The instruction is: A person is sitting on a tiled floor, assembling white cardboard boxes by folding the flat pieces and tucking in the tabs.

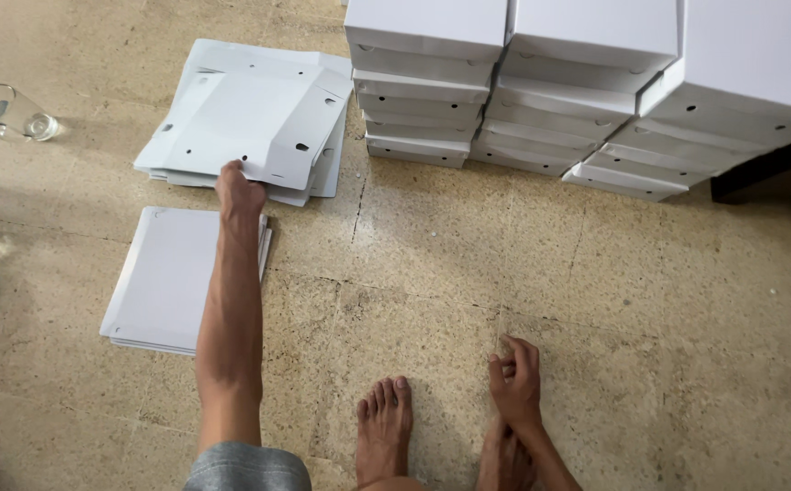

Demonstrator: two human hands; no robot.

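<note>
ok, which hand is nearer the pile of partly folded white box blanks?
Left. The left hand touches the near edge of the pile of partly folded box blanks; the right hand rests far away on the person's foot.

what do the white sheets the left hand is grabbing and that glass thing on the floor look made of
The top white sheet under the left hand looks like thin matte cardboard: it has crisp folds, punched holes and no shine. The tumbler lying on its side looks like clear glass, since the floor shows through it, though clear plastic can't be ruled out. The floor looks like speckled stone tile.
</note>
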